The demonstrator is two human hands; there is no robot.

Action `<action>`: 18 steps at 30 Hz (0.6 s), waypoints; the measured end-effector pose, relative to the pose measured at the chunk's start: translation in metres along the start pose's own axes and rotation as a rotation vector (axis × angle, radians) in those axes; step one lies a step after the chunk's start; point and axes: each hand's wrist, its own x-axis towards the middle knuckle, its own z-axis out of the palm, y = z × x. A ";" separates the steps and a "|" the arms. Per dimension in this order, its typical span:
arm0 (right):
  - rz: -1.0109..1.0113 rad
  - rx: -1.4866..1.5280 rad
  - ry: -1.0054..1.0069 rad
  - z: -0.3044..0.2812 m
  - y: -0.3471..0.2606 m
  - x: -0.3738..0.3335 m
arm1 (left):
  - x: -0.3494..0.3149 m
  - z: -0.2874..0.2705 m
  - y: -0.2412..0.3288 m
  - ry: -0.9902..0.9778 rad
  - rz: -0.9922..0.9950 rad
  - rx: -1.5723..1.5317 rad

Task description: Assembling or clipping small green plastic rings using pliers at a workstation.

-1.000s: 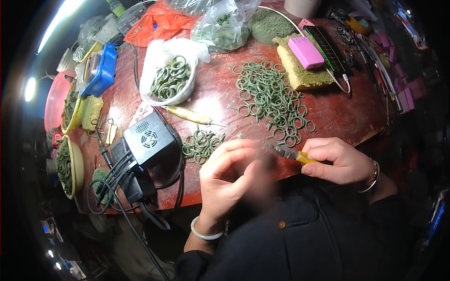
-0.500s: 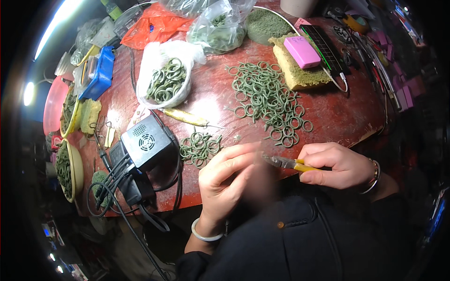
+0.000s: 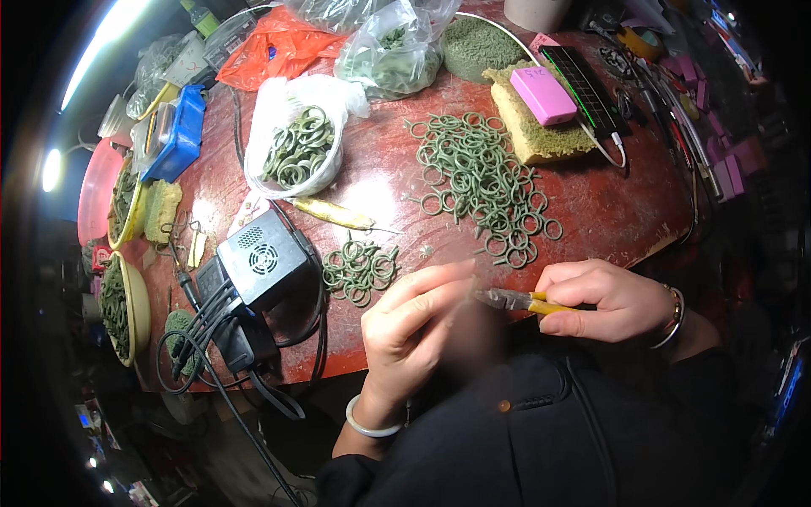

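My right hand (image 3: pixel 604 300) is wrapped round a pair of pliers (image 3: pixel 508 300) with yellow handles, whose metal jaws point left. The jaw tips are close to the fingertips of my left hand (image 3: pixel 411 314). Its thumb and fingers are pinched together, and a dark blur beside them hides whatever they may hold. Ahead of the hands, a large heap of green rings (image 3: pixel 481 182) is spread over the red table (image 3: pixel 384 182). A smaller pile of green rings (image 3: pixel 359 269) lies just beyond my left hand.
A white tub (image 3: pixel 296 152) holds thicker green rings. In front of it lies a yellow-handled pointed tool (image 3: pixel 338 214). A black box with cables (image 3: pixel 263 256) stands at left. A pink block (image 3: pixel 543 96) rests on a yellow sponge (image 3: pixel 536 135) at the far right, beside a black panel (image 3: pixel 583 89).
The pliers have turned slightly, so their jaws lie more level and their handles look further apart. My left hand has shifted a little to the right. The ring piles look the same.
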 end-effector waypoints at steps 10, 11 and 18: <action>-0.070 -0.062 -0.015 -0.002 0.003 0.000 | 0.001 0.001 0.000 0.015 0.040 0.047; -0.075 -0.064 -0.018 -0.002 0.004 -0.001 | 0.000 0.001 0.000 0.032 0.050 0.056; -0.057 -0.138 0.277 0.009 -0.003 0.011 | 0.001 0.008 0.008 0.088 0.070 0.200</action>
